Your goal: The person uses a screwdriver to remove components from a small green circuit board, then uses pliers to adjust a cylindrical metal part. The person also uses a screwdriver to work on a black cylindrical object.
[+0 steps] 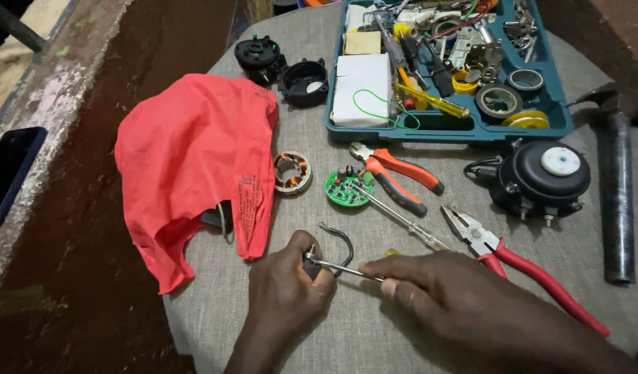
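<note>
a small dark part (312, 262) is being pinched by the left hand (287, 291); a slim screwdriver (346, 269) is being gripped by the right hand (430, 287) and pressed into it. motor housing (540, 176), coil (292, 172), green board (347, 188) already lying apart; reassembly seemingly left.

A red cloth (194, 152) lies left of the hands; beyond them sit a green circuit board (345, 188), orange-handled cutters (396, 173) and a teal toolbox (447, 128).

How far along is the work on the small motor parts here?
Done: black housings, copper coil and green circuit board lie separated. In hand: left hand grips a small black wired part; right hand drives a screwdriver into it. Left: black motor body is untouched.
</note>
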